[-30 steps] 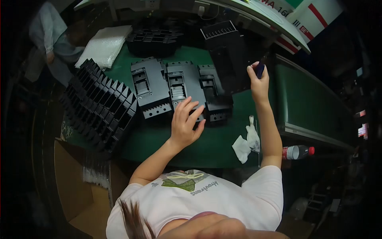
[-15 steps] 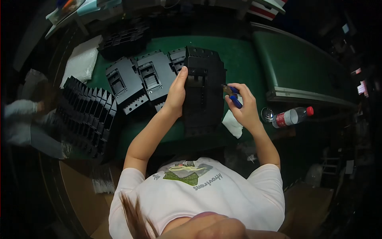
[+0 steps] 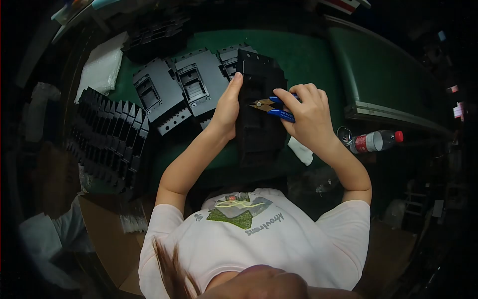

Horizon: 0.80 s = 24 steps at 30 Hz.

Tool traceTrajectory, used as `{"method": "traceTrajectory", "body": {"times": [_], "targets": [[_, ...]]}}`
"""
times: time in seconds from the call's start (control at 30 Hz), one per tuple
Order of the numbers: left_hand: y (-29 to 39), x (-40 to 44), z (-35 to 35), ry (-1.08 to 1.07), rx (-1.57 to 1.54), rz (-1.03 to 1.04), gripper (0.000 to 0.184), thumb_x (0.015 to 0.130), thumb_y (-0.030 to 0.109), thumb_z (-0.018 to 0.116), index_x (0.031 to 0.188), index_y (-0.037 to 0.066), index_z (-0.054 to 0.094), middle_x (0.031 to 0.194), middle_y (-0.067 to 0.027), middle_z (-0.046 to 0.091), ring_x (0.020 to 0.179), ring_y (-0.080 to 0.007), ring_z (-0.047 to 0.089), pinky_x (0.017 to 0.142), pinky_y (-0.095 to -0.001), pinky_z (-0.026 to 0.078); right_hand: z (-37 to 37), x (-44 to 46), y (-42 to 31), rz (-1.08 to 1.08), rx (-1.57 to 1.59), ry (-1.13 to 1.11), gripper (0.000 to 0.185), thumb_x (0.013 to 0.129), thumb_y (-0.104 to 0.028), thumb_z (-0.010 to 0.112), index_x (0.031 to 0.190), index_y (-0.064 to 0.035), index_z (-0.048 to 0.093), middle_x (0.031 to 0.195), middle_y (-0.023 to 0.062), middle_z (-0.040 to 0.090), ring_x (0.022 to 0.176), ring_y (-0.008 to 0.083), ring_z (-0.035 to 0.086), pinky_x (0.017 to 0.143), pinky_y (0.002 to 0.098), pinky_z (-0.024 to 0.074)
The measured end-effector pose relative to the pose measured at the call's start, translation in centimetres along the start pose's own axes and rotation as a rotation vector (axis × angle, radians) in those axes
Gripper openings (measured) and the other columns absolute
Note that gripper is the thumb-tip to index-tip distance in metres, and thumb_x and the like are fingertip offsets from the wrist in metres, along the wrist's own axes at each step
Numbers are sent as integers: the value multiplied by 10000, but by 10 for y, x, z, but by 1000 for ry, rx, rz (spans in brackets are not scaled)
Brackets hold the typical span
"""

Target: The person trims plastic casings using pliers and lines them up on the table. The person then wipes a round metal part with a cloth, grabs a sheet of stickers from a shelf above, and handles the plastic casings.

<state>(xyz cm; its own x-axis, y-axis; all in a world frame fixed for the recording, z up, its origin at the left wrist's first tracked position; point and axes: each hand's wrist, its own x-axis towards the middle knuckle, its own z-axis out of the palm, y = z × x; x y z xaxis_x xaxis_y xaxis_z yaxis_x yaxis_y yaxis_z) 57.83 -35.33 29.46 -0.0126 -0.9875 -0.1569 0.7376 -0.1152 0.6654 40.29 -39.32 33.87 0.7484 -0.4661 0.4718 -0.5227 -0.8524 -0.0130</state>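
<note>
My left hand (image 3: 228,108) grips the left side of a black plastic housing (image 3: 261,134), thumb on its near edge and the other fingers hidden. In my right hand (image 3: 308,112) are blue-handled cutters (image 3: 279,110), their metal tips over the middle of the housing. Whether the tips touch it is too dark to tell. Left of the held piece lie a dark grey housing (image 3: 201,74), another grey housing (image 3: 162,89) and a partly covered one (image 3: 230,57).
A stack of black parts (image 3: 112,134) stands at the left, with white wrap (image 3: 99,65) behind it. A bottle with a red cap (image 3: 371,141) and white tissue (image 3: 301,150) are at the right. An open carton (image 3: 107,239) sits lower left, near a person's clothing (image 3: 55,239).
The black housing came down from the back right into my left hand. My right hand brought the cutters from beside the housing to over its middle. The view shifted.
</note>
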Motion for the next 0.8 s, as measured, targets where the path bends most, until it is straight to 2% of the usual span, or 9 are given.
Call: {"method": "traceTrajectory", "body": {"times": [0.27,0.43,0.47,0.53,0.73,0.8], "targets": [[-2,3,-4,8,-25,-4,520,958,449,304,1188,24,497,1089,-131,585,957,-227,598,833,-362,506,-2,8,0,-40,-19,-54,445,608,-134,749,1031,-123,607,852,51,534,852,219,503,724,349,364],[-4,2,-2,93,-8,6,485,958,433,319,1173,37,499,1082,-123,585,948,-223,601,822,-367,512,-3,11,1,-70,-45,-120,465,609,-112,741,1056,-101,612,856,71,534,840,240,513,716,361,381],[-4,2,-2,92,-8,6,485,958,433,319,1173,37,499,1082,-123,585,948,-223,601,822,-367,512,-2,12,1,-87,-69,-121,434,604,-128,745,1015,-107,610,839,56,536,835,223,510,706,349,375],[-2,0,-1,67,-56,-10,350,983,356,305,1111,70,463,1023,-84,566,914,-176,597,789,-323,523,-1,13,1,-105,-94,-123,403,598,-143,749,975,-114,608,823,41,538,830,207,507,696,337,369],[-4,2,-6,82,-50,-43,380,981,371,308,1149,61,449,1040,-89,560,916,-174,594,788,-325,523,17,6,7,-78,-61,-109,295,592,-119,734,846,-96,586,701,44,532,675,208,534,603,327,398],[-4,0,-4,86,-3,-2,444,968,415,311,1155,45,471,1042,-107,573,930,-192,600,787,-340,527,23,4,10,4,177,15,254,650,-105,708,873,-69,591,682,63,545,609,197,535,579,302,417]]}}
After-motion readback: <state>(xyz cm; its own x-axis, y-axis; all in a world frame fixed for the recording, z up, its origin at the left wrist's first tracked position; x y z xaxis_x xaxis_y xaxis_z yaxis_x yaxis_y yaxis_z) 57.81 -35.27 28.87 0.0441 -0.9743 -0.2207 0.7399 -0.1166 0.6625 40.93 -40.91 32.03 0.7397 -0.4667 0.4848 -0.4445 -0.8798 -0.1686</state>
